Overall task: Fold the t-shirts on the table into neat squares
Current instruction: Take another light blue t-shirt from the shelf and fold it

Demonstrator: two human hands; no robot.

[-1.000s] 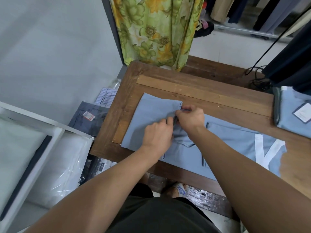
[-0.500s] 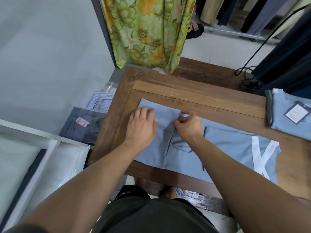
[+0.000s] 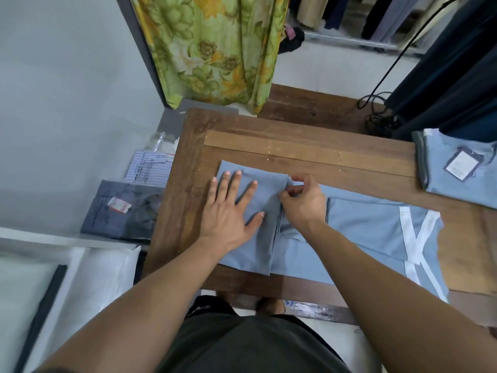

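A light blue t-shirt (image 3: 363,227) with white stripes at its right end lies lengthwise across the wooden table (image 3: 295,141). Its left end is folded over into a flap. My left hand (image 3: 231,208) lies flat with spread fingers on that flap and presses it down. Just right of the flap's edge, my right hand (image 3: 302,200) pinches the shirt's cloth with curled fingers. A second light blue t-shirt (image 3: 462,181), folded and carrying a paper tag, sits at the table's right edge.
Packaged shirts (image 3: 123,211) lie on the floor left of the table, beside a white tray (image 3: 80,259). A green floral curtain (image 3: 215,49) hangs behind the table. Dark garments and a black cable (image 3: 376,114) are at the back right.
My left hand let go of the fold's edge, slid left onto the flap and spread out flat. My right hand stayed pinching at the fold. The camera view shifted slightly.
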